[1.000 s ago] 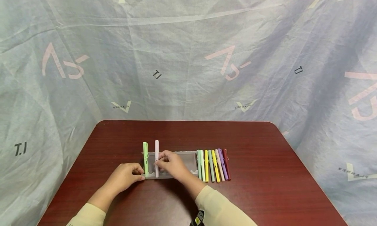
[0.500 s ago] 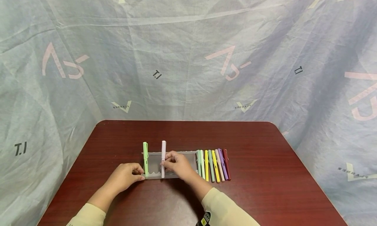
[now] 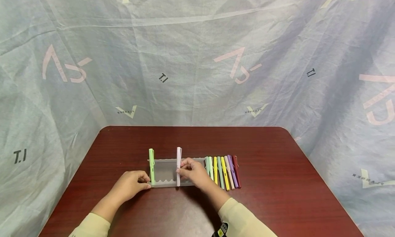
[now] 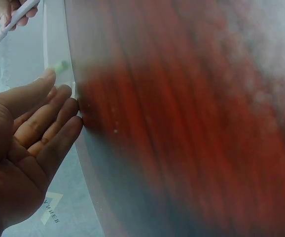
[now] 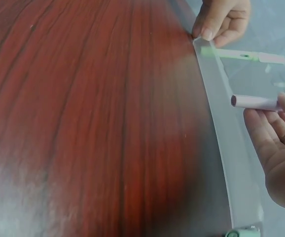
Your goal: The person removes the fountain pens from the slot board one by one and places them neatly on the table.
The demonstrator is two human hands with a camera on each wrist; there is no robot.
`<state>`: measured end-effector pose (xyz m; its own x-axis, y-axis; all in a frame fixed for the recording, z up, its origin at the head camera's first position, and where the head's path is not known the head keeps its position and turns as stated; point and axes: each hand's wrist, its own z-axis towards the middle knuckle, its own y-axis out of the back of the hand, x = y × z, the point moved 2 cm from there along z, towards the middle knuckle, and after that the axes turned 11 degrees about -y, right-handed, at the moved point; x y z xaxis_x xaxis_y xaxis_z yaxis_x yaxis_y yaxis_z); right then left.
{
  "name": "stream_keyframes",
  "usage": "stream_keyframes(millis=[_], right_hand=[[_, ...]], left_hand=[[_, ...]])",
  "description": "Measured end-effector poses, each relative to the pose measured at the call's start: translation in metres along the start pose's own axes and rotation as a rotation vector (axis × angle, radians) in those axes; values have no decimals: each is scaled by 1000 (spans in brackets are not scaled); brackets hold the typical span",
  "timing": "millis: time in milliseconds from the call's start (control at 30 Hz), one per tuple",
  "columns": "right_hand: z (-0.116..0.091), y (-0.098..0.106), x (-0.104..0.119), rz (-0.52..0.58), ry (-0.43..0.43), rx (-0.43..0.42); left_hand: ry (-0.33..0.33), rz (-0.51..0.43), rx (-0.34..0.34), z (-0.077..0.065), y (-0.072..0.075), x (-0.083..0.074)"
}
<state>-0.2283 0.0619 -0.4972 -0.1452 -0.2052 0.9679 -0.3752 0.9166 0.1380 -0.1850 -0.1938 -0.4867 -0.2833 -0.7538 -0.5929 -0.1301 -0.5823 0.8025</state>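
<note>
My right hand [image 3: 195, 173] pinches a pale pink pen [image 3: 179, 161] between thumb and fingers, holding it across a clear, notched pen tray [image 3: 165, 185]. The right wrist view shows one end of that pen [image 5: 255, 102] sticking out past the fingertips. At the tray's front left corner, my left hand [image 3: 132, 184] holds the edge with thumb and fingertips. Beside it a light green pen [image 3: 151, 161] lies across the left end of the tray. Whether the pink pen touches the notches cannot be told.
Several pens [image 3: 223, 172] in green, white, yellow, pink, purple and dark red lie side by side at the tray's right end. All rest on a dark red wooden table [image 3: 262, 209]. A grey printed cloth [image 3: 197, 58] hangs behind and at both sides.
My right hand has moved to the right along the tray with the pink pen, away from the green pen. The left hand stays at the corner.
</note>
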Motion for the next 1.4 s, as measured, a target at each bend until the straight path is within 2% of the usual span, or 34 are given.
stream_keyframes(millis=[233, 467, 1167, 1400], right_hand=[[-3, 14, -6, 21, 18, -8], [-8, 29, -8, 50, -3, -24], [-25, 68, -16, 1, -4, -98], [-29, 81, -19, -7, -10, -90]], left_hand=[[5, -1, 6, 0, -1, 1], [0, 1, 2, 1, 0, 1], [-5, -1, -4, 0, 0, 1], [-7, -2, -6, 0, 0, 1]])
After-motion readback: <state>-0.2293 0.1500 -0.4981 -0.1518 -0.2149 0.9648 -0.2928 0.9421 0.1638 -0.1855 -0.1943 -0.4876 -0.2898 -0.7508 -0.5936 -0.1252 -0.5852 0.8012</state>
